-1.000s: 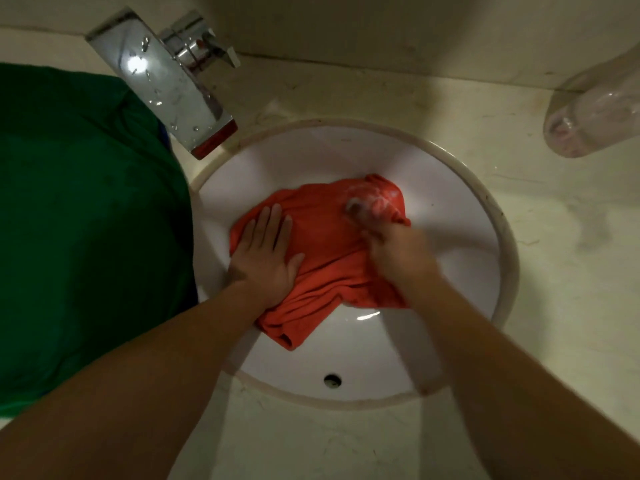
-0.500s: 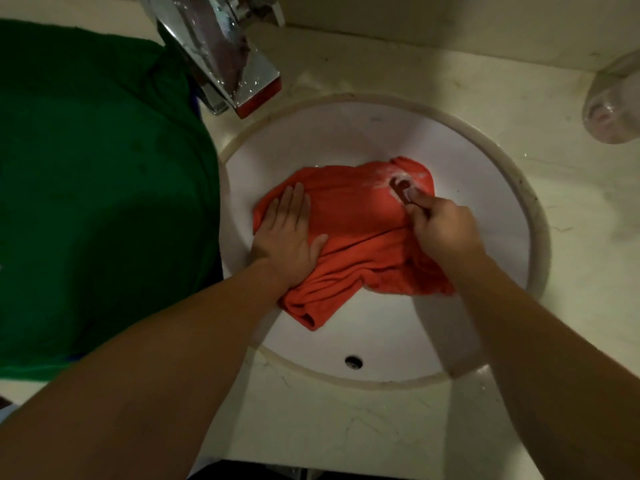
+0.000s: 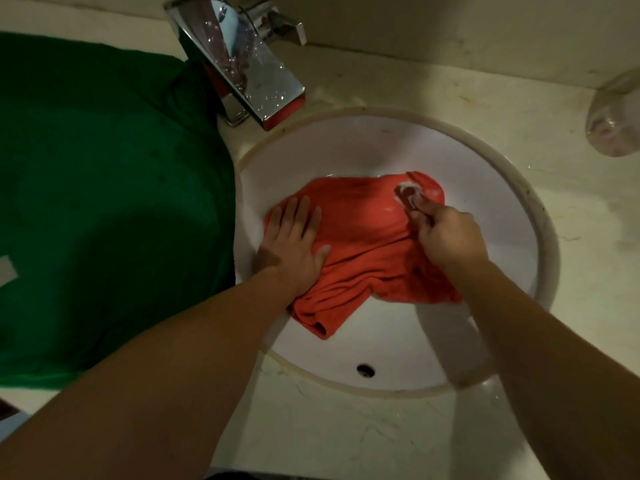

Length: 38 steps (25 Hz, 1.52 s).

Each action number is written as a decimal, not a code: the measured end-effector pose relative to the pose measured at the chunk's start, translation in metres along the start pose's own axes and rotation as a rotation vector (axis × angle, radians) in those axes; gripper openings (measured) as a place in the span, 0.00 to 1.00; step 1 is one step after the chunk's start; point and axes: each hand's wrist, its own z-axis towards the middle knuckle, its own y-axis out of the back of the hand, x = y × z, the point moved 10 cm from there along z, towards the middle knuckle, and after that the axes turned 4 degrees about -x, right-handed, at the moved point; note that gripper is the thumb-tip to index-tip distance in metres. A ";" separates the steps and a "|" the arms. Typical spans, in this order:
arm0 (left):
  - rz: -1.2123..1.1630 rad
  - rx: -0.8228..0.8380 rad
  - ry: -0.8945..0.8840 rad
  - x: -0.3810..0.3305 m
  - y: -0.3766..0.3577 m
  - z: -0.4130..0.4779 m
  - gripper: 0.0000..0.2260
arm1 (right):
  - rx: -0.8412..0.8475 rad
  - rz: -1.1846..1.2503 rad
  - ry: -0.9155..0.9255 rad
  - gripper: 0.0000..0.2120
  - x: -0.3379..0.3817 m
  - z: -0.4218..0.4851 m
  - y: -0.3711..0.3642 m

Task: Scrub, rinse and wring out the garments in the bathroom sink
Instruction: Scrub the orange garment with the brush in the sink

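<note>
Pale stone counter (image 3: 346, 438) with a round white sink (image 3: 540, 216); an orange garment (image 3: 363, 237) lies in the bowl under both hands.

The left hand (image 3: 294, 247) lies flat, fingers straight and close together, pressing the garment's left edge against the bowl. The right hand (image 3: 446, 233) is curled round a small object (image 3: 408, 195), too blurred to name, whose tip sits on a sudsy patch at the garment's far right corner. Between the two hands the cloth lies crumpled, and a folded end trails out nearer than the left hand. Beyond the left hand a chrome tap (image 3: 249, 74) overhangs the rim. A green garment (image 3: 104, 202) covers the counter to the left hand's left. A clear container (image 3: 613, 123) sits well off beyond the right hand.
</note>
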 end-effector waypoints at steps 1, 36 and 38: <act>-0.010 -0.008 0.005 0.000 0.000 0.001 0.33 | -0.025 0.047 0.012 0.18 0.014 -0.008 -0.001; -0.118 -0.240 -0.154 -0.048 0.100 0.036 0.26 | -0.152 0.110 0.542 0.19 0.061 0.028 0.138; -0.103 -0.262 -0.146 -0.054 0.104 0.041 0.26 | -0.115 0.012 0.576 0.20 0.063 0.058 0.148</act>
